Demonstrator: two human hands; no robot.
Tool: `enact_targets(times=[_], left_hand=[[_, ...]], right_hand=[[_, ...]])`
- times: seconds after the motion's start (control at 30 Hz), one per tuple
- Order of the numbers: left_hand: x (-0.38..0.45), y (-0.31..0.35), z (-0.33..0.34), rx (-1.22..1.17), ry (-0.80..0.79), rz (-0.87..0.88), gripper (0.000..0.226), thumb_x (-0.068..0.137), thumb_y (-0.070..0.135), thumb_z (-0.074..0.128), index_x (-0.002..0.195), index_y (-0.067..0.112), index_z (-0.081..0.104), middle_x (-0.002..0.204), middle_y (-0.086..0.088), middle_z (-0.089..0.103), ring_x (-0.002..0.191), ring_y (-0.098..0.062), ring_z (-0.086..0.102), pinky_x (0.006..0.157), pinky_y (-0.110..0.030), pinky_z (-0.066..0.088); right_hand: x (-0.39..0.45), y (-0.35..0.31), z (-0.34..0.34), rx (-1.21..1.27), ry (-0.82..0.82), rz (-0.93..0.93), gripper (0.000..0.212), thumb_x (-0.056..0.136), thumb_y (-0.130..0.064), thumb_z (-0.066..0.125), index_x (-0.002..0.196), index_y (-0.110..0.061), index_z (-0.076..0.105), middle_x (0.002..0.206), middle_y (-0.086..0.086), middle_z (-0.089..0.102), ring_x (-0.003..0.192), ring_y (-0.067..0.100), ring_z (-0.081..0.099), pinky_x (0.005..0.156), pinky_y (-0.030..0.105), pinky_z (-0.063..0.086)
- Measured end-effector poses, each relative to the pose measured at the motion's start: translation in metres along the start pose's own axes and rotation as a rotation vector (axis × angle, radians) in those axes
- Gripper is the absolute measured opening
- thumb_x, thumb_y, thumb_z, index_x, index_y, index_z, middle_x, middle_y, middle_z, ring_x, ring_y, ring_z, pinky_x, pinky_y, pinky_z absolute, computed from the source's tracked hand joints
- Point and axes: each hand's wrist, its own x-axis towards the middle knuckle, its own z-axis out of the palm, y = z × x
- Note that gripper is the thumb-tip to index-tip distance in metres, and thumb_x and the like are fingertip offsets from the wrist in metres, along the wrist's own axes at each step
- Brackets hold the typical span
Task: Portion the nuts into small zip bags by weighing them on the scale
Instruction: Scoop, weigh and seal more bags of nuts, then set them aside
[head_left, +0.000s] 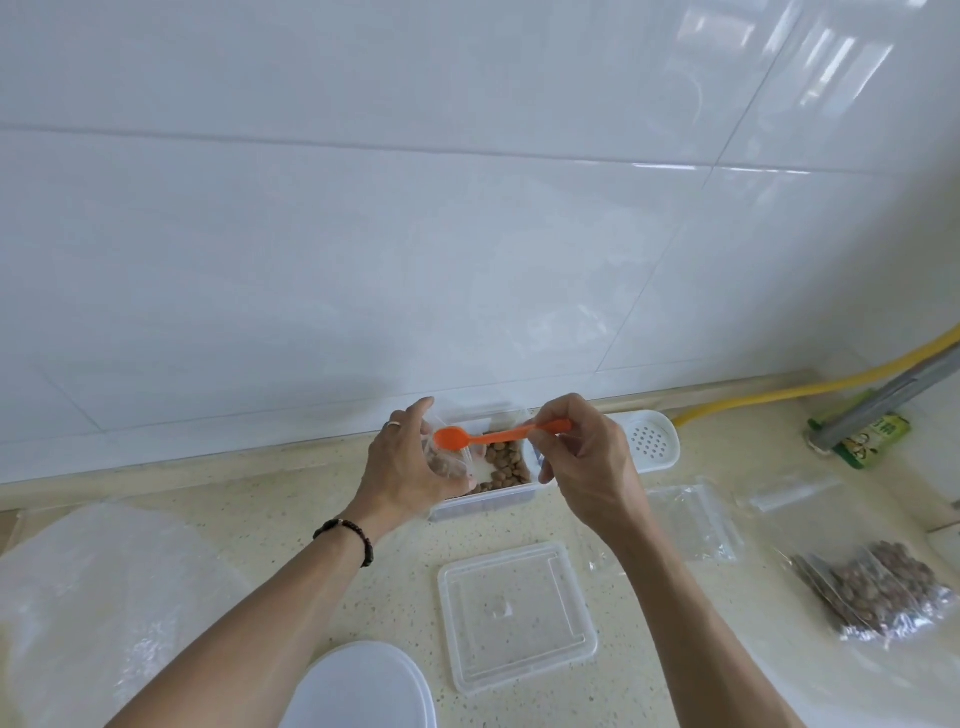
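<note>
My left hand (402, 470) grips a small clear zip bag (441, 462) with some brown nuts in it, held over the left end of a clear plastic container (483, 506) of nuts (506, 467). My right hand (582, 457) pinches the handle of an orange plastic spoon (488, 436), whose bowl points left at the bag's mouth and looks empty. No scale is plainly visible.
The container's clear lid (514, 618) lies on the speckled counter in front. A round white lid (358, 686) sits near the front edge. Empty zip bags (691, 519) and filled bags of nuts (878, 587) lie at the right. A white perforated tray (652, 441) stands by the wall, and a large plastic bag (88, 597) at the left.
</note>
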Motion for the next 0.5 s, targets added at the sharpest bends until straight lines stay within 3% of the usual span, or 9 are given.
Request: enact_targets(times=[0.07,0.17,0.23,0.3,0.37,0.5], left_hand=[[-0.001,-0.004,0.001,0.016,0.018,-0.005,0.107,0.058,0.047,0.085,0.146,0.026,0.027,0.116,0.007,0.041,0.111,-0.014,0.043,0.100,-0.039,0.041],[-0.003,-0.010,-0.001,0.062,0.051,-0.018,0.106,0.060,0.046,0.084,0.147,0.024,0.027,0.122,0.002,0.045,0.113,-0.014,0.044,0.103,-0.041,0.039],[-0.006,-0.016,-0.005,0.088,0.058,-0.022,0.104,0.061,0.044,0.084,0.147,0.022,0.028,0.126,-0.001,0.046,0.114,-0.015,0.045,0.103,-0.039,0.039],[-0.011,-0.022,-0.009,0.102,0.048,-0.020,0.104,0.062,0.044,0.084,0.147,0.021,0.029,0.125,-0.001,0.047,0.113,-0.015,0.048,0.103,-0.038,0.039],[-0.016,-0.028,-0.012,0.130,0.046,-0.003,0.104,0.061,0.044,0.084,0.147,0.021,0.030,0.120,0.002,0.046,0.111,-0.016,0.050,0.103,-0.037,0.038],[-0.023,-0.035,-0.016,0.177,0.053,0.052,0.101,0.062,0.043,0.083,0.146,0.022,0.031,0.107,0.009,0.040,0.103,-0.011,0.043,0.103,-0.037,0.037]], right_hand=[[0.000,0.000,0.001,-0.001,0.036,-0.006,0.020,0.091,-0.004,0.064,0.083,-0.022,0.060,0.078,0.006,0.070,0.053,0.023,0.062,0.054,0.043,0.053],[0.004,0.011,0.002,0.006,0.254,0.005,0.019,0.092,-0.005,0.064,0.085,-0.022,0.058,0.072,0.002,0.066,0.049,0.021,0.061,0.045,0.032,0.048],[0.008,0.027,0.007,-0.066,0.340,0.013,0.016,0.093,-0.008,0.063,0.086,-0.021,0.058,0.069,0.001,0.063,0.048,0.027,0.059,0.044,0.040,0.050],[0.011,0.046,0.018,-0.251,0.313,-0.032,0.008,0.093,-0.009,0.063,0.090,-0.015,0.059,0.063,0.002,0.062,0.043,0.025,0.054,0.043,0.041,0.049],[0.014,0.063,0.030,-0.399,0.304,-0.093,0.005,0.092,-0.006,0.063,0.092,-0.009,0.060,0.058,0.002,0.061,0.039,0.018,0.049,0.039,0.033,0.043],[0.025,0.087,0.044,-0.523,0.309,-0.056,0.005,0.093,-0.007,0.063,0.093,-0.005,0.058,0.057,0.003,0.061,0.040,0.022,0.049,0.042,0.027,0.039]])
